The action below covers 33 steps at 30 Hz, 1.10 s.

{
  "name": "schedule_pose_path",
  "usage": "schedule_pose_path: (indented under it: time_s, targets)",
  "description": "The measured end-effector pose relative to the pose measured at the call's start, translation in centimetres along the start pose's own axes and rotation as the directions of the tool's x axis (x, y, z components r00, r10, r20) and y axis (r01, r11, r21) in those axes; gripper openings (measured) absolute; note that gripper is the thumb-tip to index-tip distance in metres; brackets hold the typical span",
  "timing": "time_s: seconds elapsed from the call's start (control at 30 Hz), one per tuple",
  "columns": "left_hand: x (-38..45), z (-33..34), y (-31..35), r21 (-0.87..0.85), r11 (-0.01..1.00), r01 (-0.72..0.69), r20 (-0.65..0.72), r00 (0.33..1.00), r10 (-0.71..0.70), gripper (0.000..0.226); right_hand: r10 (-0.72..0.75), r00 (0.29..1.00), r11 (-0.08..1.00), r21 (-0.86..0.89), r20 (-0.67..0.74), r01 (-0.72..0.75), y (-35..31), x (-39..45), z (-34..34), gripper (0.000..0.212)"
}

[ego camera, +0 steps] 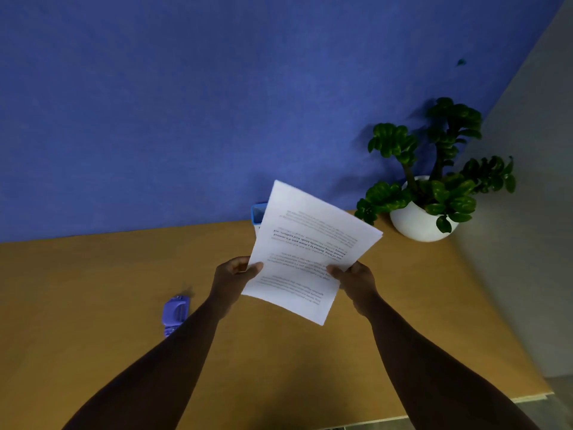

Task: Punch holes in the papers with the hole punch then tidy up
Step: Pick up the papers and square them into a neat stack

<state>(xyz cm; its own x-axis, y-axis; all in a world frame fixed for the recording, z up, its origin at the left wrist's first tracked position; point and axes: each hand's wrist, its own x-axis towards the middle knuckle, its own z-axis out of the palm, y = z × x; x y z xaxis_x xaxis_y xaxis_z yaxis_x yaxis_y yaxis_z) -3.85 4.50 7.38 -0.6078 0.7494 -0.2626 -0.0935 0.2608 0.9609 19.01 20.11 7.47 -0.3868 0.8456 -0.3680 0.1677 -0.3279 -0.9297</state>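
A small stack of printed white papers [310, 243] is held up above the wooden desk [93, 290], tilted, with the text upside down to me. My left hand [232, 277] grips the stack's left edge with the thumb on top. My right hand [353, 280] pinches its right edge. A purple hole punch [175, 315] lies on the desk to the left, partly hidden behind my left forearm.
A light blue tray or holder [258, 214] stands against the blue partition wall [186, 103], mostly hidden behind the papers. A green plant in a round white pot [415, 221] occupies the desk's far right corner. The desk's right edge runs along a grey wall.
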Motion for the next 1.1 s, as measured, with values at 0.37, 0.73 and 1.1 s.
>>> schedule_pose_path:
  time_s: [0.37,0.73,1.1]
  targets:
    - [-0.2,0.1,0.0,-0.263,0.958,0.111,-0.025,0.992,-0.122,0.025,0.069,0.977,0.936,0.326,0.203,-0.134,0.0,0.9,0.2,0.038]
    - [0.2,0.0,-0.6,-0.239,0.964,0.12,0.056,0.992,-0.11,0.036,0.128,0.973,0.935,0.304,0.192,-0.183,1.3,0.5,-0.1,0.046]
    - [0.4,-2.7,-0.8,0.002,0.999,0.042,0.003,0.999,-0.042,0.017,0.039,0.981,0.989,0.149,-0.192,-0.01,0.7,0.3,-2.7,0.021]
